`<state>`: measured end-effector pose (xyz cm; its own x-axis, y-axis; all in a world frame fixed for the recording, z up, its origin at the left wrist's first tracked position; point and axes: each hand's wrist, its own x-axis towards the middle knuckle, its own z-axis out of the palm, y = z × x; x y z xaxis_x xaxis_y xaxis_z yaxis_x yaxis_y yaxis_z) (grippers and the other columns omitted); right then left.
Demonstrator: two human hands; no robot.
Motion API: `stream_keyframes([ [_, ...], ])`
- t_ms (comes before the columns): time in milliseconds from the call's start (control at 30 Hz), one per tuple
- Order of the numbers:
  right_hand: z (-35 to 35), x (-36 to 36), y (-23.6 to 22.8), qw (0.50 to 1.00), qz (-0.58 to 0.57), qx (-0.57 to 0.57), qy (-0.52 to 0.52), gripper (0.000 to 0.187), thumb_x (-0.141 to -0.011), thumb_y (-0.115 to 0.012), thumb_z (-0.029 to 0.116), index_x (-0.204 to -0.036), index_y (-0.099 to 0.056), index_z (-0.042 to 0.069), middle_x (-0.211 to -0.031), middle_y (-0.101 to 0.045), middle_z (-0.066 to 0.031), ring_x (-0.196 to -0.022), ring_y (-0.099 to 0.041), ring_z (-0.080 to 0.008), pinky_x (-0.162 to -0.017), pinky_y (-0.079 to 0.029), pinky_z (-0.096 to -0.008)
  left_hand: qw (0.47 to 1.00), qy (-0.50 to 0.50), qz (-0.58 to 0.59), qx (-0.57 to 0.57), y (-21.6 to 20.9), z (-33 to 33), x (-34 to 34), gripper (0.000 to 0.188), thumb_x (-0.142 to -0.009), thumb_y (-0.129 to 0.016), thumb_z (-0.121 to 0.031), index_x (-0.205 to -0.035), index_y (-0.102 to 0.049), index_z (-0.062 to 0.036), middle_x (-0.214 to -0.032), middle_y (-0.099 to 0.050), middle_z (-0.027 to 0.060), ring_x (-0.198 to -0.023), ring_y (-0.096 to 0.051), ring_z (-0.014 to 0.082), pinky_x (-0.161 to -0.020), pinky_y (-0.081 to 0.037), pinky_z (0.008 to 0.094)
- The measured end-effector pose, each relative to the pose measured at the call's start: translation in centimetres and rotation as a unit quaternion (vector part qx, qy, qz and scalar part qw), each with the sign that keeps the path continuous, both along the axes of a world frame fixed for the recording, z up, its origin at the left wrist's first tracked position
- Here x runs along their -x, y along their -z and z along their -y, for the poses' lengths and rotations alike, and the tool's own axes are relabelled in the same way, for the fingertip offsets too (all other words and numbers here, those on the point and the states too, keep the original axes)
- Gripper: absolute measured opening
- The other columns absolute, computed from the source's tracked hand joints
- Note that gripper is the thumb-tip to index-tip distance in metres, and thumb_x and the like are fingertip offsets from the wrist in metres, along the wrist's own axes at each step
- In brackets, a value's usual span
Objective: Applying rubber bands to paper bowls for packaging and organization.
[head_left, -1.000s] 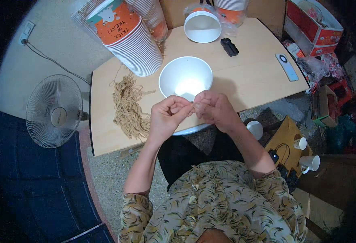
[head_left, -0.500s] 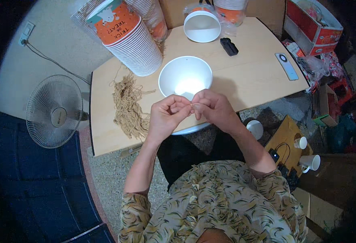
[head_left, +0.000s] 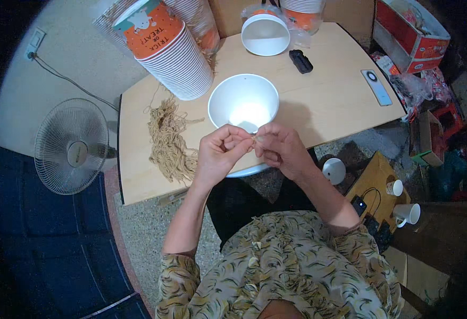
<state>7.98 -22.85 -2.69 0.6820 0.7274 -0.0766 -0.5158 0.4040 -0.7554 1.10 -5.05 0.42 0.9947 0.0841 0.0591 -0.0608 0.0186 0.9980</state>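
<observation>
Over the near rim of a white paper bucket (head_left: 243,98), my left hand (head_left: 224,151) and my right hand (head_left: 282,149) meet fingertip to fingertip. Each is closed in a pinch. What they pinch is too small to make out, with only a tiny pale orange spot showing between the tips. Below them a white rounded rim (head_left: 249,171) shows at the table's front edge, mostly covered by the hands. To the left of my left hand lies a loose heap of beige cords (head_left: 169,141).
A tall stack of paper buckets (head_left: 177,66) leans at the back left. Another white bucket (head_left: 265,34) lies on its side at the back, near a black object (head_left: 300,61). A phone (head_left: 376,87) rests at the right edge. A fan (head_left: 76,153) stands left of the table (head_left: 340,95).
My right hand has shifted slightly to the right and down, and its fingers have changed their bend at the pinch. My left hand has barely moved.
</observation>
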Motion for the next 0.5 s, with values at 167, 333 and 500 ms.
stream_keyframes([
  [167,0.2,0.0,0.1,0.998,-0.06,-0.017,0.004,0.013,-0.094,-0.064,0.015,-0.103,-0.06,0.007,-0.077,-0.063,-0.0045,-0.049,-0.04,-0.0027,-0.041,-0.031,-0.0175,1.0,0.0,0.004,-0.006,-0.2,0.1,-0.1,0.009,-0.09,-0.065,0.006,-0.098,-0.064,0.0032,-0.091,-0.071,0.007,-0.085,-0.067,0.0097,-0.078,-0.055,0.0223],
  [333,0.7,-0.3,-0.6,0.998,0.027,0.044,0.039,0.02,-0.094,-0.065,0.021,-0.105,-0.064,0.005,-0.074,-0.062,-0.0032,-0.051,-0.042,-0.0031,-0.041,-0.031,-0.0186,1.0,0.005,0.002,0.016,-0.6,0.2,0.0,0.01,-0.089,-0.065,0.007,-0.099,-0.064,0.0043,-0.092,-0.071,0.0089,-0.085,-0.069,0.0114,-0.079,-0.056,0.0232],
  [500,0.6,-0.4,-1.6,0.977,0.158,0.135,0.05,0.018,-0.095,-0.063,0.018,-0.104,-0.067,0.003,-0.074,-0.063,-0.0019,-0.057,-0.049,-0.0031,-0.045,-0.035,-0.0199,1.0,0.009,-0.001,-0.001,-0.5,0.1,-0.1,0.01,-0.089,-0.065,0.007,-0.099,-0.064,0.0043,-0.092,-0.071,0.0092,-0.086,-0.069,0.0118,-0.078,-0.056,0.0227],
])
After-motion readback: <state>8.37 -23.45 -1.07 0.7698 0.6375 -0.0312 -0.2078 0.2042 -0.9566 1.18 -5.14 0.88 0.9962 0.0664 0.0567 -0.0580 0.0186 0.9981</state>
